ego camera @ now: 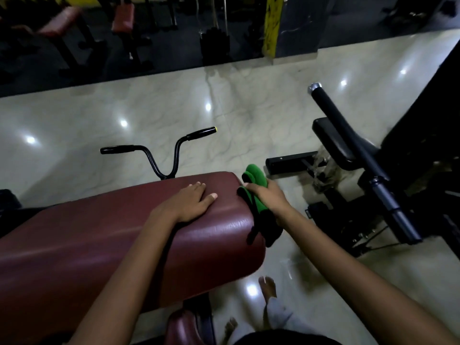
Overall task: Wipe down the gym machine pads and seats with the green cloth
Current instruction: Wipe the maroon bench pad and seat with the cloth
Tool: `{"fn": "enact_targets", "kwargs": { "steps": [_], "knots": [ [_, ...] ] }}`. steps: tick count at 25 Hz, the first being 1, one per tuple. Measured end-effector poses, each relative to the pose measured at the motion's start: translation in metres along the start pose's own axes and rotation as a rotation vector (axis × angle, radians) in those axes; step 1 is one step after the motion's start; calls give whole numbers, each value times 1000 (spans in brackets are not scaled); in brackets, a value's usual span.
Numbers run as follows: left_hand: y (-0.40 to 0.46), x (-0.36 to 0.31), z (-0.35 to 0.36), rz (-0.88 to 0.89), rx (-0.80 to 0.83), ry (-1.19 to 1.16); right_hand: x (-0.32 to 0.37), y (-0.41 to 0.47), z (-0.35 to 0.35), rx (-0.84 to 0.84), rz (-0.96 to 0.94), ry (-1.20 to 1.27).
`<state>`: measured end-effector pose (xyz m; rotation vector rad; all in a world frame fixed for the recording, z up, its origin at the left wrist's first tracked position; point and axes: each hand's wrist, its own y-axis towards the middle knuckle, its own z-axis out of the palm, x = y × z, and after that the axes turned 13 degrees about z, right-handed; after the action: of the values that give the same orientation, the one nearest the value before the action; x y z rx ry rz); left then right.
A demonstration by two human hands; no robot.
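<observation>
A large maroon pad (104, 242) of a gym machine slopes across the lower left. My left hand (191, 202) lies flat on its upper right part, fingers straight. My right hand (267, 196) grips the green cloth (256, 181) at the pad's right end. The cloth is bunched, with its black edge hanging down beside the pad's corner. A smaller maroon seat (181, 327) shows below the pad, partly hidden by my left arm.
Black handlebars (161, 150) rise behind the pad. A black machine with a black pad (333, 143) and a long bar (361, 155) stands to the right. Shiny tiled floor (224, 100) spreads around. My bare feet (267, 288) stand below. More benches (62, 21) sit at the back.
</observation>
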<state>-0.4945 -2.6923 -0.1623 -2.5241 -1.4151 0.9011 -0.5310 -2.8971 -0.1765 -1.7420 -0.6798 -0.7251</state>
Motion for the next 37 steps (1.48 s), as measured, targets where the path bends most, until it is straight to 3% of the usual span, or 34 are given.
{"fn": "enact_targets", "kwargs": {
  "steps": [4, 9, 15, 19, 24, 30, 35, 37],
  "knots": [
    [-10, -6, 7, 30, -53, -15, -49, -44, 2, -80, -316, 115],
    [-28, -23, 9, 72, -154, 45, -33, -22, 1, -33, -279, 217],
    [-51, -39, 27, 16, -280, 162, -98, -62, 7, -71, -497, 187],
    [-57, -47, 29, -36, -281, 214, -70, -39, 2, -92, -532, 161],
    [-60, -51, 27, -28, -255, 203, -125, -68, 13, -76, -482, 206],
    [-85, -40, 37, 82, -281, 276, -104, -57, 23, -240, -536, 324],
    [-90, -31, 41, 167, -295, 313, -130, -77, 36, -340, -473, 222],
    [-89, -31, 40, 166, -308, 339, -117, -80, 32, -427, -573, 134]
  ]
}}
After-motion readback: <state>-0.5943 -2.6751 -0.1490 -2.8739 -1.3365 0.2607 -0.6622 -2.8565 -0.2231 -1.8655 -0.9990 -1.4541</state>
